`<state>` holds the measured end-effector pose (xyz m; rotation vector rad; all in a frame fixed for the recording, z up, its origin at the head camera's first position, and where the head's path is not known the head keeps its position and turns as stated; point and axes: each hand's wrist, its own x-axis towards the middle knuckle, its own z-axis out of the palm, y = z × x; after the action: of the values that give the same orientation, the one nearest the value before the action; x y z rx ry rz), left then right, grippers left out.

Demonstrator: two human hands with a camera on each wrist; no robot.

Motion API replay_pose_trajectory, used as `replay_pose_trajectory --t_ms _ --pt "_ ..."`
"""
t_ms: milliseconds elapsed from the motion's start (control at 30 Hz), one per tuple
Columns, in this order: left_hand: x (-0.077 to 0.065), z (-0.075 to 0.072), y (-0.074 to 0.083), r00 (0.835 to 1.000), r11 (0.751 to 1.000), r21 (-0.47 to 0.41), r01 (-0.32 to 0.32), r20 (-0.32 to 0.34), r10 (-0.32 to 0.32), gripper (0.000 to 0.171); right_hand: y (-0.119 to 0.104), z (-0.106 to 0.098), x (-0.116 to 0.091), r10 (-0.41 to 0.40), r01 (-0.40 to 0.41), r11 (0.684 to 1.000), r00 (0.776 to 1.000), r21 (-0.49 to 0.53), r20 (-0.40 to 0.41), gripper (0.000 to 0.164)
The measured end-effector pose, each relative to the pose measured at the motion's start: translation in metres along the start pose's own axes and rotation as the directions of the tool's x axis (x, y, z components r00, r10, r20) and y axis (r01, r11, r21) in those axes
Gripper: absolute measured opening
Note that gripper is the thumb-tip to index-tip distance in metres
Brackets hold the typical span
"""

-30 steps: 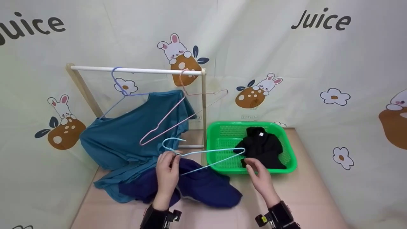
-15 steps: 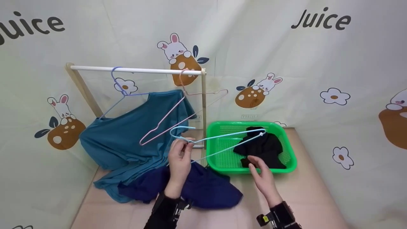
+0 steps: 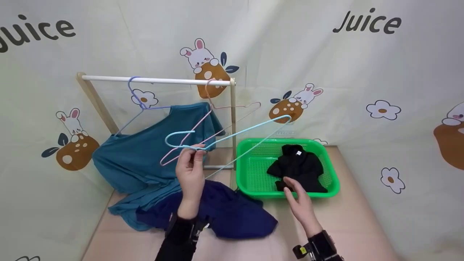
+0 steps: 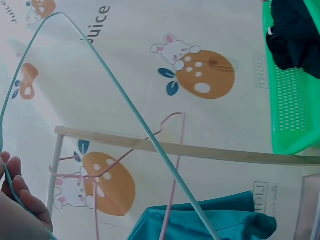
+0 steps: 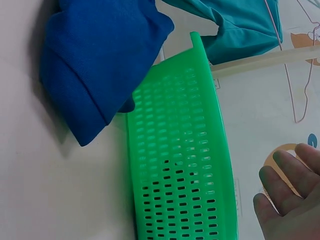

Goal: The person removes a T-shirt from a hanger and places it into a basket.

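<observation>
My left hand (image 3: pixel 191 177) pinches a light blue clothes hanger (image 3: pixel 246 130) at the base of its hook. The hanger is held up, its far corner pointing up and right, its bar crossing in front of a pink hanger (image 3: pixel 197 126) on the rack. In the left wrist view, fingertips (image 4: pixel 34 205) curl against the light blue hanger (image 4: pixel 150 137). Nothing is in my right hand (image 3: pixel 301 206), which hovers by the front rim of the green basket (image 3: pixel 253 194), fingers relaxed. A navy garment (image 3: pixel 239 217) lies crumpled on the table beneath the left hand.
A clothes rack (image 3: pixel 174 81) stands at the back left. From it hangs a teal shirt (image 3: pixel 156 145) on a blue-violet hanger (image 3: pixel 135 95), with its lower part on the table (image 3: pixel 348 224). Black clothing (image 3: pixel 301 168) lies inside the basket, right of the rack.
My left hand has raised the light blue hanger, shifting right and then back left, and the hanger's far corner has swung upward. My right hand has barely moved.
</observation>
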<state>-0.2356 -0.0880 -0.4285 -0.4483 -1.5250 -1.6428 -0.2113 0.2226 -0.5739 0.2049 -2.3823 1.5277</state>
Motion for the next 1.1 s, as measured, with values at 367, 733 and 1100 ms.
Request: replay_pose_trajectory --t_ms 367,733,1100 --pt "0.051 -0.045 0.023 0.976 0.956 0.252 -0.150 -0.119 0.185 0.008 0.003 -0.001 0.001 -0.002 0.002 1.000 1.000 0.007 0.000 0.039" --pt "0.078 -0.104 0.018 0.925 0.878 0.476 0.050 -0.354 0.140 0.014 0.002 0.003 0.000 0.015 -0.015 1.000 1.000 0.011 0.019 0.040" --pt "0.094 -0.105 -0.009 0.964 0.783 0.618 0.074 -0.244 0.102 0.017 -0.003 0.022 -0.007 -0.083 0.088 0.995 0.994 -0.057 0.078 0.040"
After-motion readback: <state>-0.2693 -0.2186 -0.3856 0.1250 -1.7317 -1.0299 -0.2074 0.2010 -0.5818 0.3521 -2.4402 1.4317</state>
